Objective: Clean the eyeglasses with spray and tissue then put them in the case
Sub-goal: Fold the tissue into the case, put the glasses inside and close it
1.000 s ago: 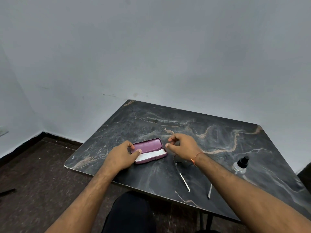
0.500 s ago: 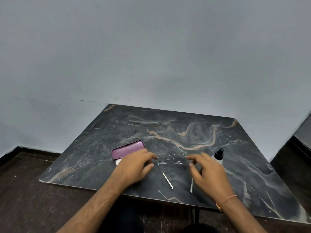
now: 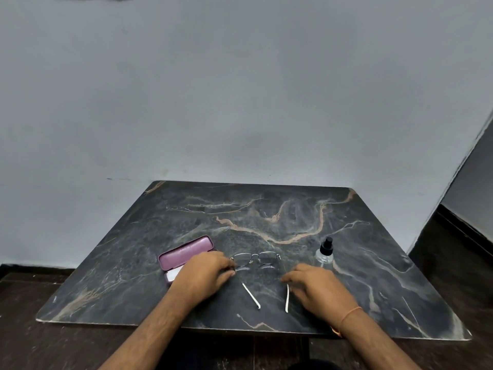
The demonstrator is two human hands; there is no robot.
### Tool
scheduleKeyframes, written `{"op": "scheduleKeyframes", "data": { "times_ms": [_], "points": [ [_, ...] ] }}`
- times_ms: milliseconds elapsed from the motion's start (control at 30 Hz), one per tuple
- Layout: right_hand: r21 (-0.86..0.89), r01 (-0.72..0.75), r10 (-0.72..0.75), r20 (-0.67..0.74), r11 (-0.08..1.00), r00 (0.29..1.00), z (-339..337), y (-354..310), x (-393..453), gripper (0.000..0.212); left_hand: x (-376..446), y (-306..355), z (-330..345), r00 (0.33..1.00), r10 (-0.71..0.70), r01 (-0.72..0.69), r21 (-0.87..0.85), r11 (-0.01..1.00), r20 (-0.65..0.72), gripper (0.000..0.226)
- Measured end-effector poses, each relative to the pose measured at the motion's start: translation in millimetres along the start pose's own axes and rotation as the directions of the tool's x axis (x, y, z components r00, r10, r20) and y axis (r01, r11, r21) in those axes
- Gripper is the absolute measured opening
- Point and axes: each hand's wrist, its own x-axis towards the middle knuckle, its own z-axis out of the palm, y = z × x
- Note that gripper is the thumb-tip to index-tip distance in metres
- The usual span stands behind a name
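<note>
Thin metal-framed eyeglasses (image 3: pixel 256 259) stand on the dark marble table (image 3: pixel 266 209), temples unfolded with their white tips pointing toward me. My left hand (image 3: pixel 205 275) pinches the frame at its left hinge between thumb and fingers. At the right temple, my right hand (image 3: pixel 316 288) holds the arm with its fingertips. An open purple case (image 3: pixel 186 251) lies left of the glasses, partly behind my left hand, with a white tissue (image 3: pixel 173 274) in its lower half. A small clear spray bottle (image 3: pixel 325 254) with a black cap stands upright to the right of the glasses.
The table stands against a grey wall (image 3: pixel 240 102), its front edge (image 3: pixel 240 328) just below my wrists. Dark floor lies on both sides. An orange thread band (image 3: pixel 350 313) circles my right wrist.
My left hand left the case and both hands came to the eyeglasses, one at each side. The view swung right, so the table now sits centred.
</note>
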Motion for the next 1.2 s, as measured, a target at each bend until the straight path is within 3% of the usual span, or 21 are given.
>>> {"op": "scheduleKeyframes", "data": {
  "times_ms": [333, 667, 1033, 1200],
  "points": [
    [0.052, 0.058, -0.054, -0.061, 0.997, 0.997, 2, 5, 2, 0.024, 8, 5, 5, 1.000, 0.002, -0.002, 0.003, 1.000, -0.004, 0.023],
    [0.069, 0.102, -0.094, -0.101, 0.992, 0.990, 7, 6, 0, 0.022, 12, 25, 6, 0.997, 0.009, -0.003, 0.085, 0.996, -0.070, 0.027],
    [0.058, 0.124, -0.114, -0.162, 0.991, 0.980, 30, -3, 14, 0.041, 11, 34, 4, 1.000, 0.021, -0.020, 0.135, 0.991, -0.002, 0.031],
    [0.018, 0.097, -0.090, -0.227, 0.995, 0.970, 39, -13, 28, 0.030, 7, 38, 4, 0.999, 0.032, -0.033, 0.165, 0.986, 0.009, 0.032]
  ]
}}
